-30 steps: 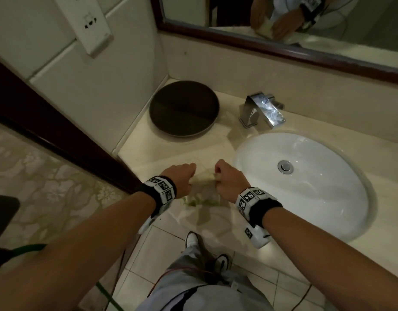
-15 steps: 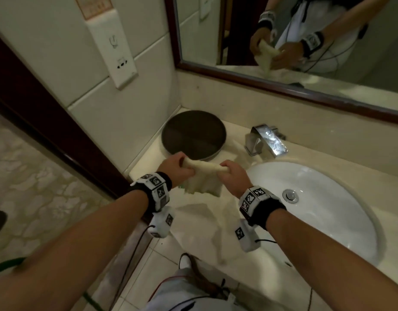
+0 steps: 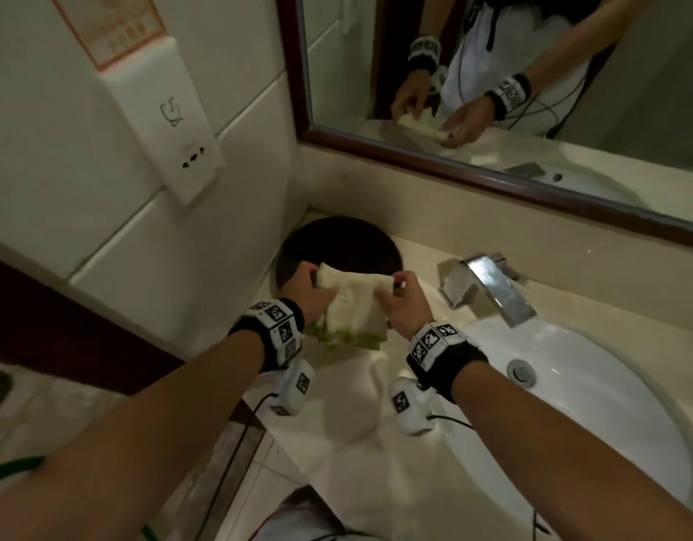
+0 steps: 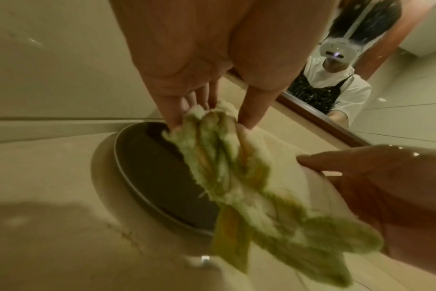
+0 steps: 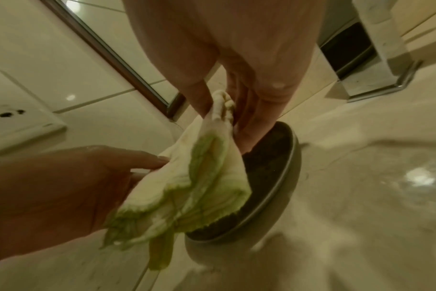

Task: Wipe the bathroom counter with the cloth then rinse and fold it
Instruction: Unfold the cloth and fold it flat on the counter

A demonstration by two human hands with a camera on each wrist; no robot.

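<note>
A white cloth [image 3: 352, 306] with a green hem hangs folded in the air over the beige counter [image 3: 360, 435], left of the sink. My left hand [image 3: 311, 285] pinches its upper left corner and my right hand [image 3: 397, 292] pinches the upper right corner. In the left wrist view the cloth [image 4: 236, 177] hangs in bunched layers from my left hand [image 4: 209, 116], fingers and thumb on either side. The right wrist view shows the cloth [image 5: 194, 181] pinched at its top by my right hand [image 5: 224, 110], above the dark dish.
A dark round dish [image 3: 337, 247] sits on the counter just behind the cloth. The chrome faucet [image 3: 489, 287] and white oval sink [image 3: 595, 404] lie to the right. A mirror [image 3: 532, 91] hangs above, and a white wall socket [image 3: 173, 123] on the left wall.
Both hands have lifted the cloth off the counter's front edge and carried it up and back toward the dark dish. The hands have spread apart, so the cloth hangs stretched between them.
</note>
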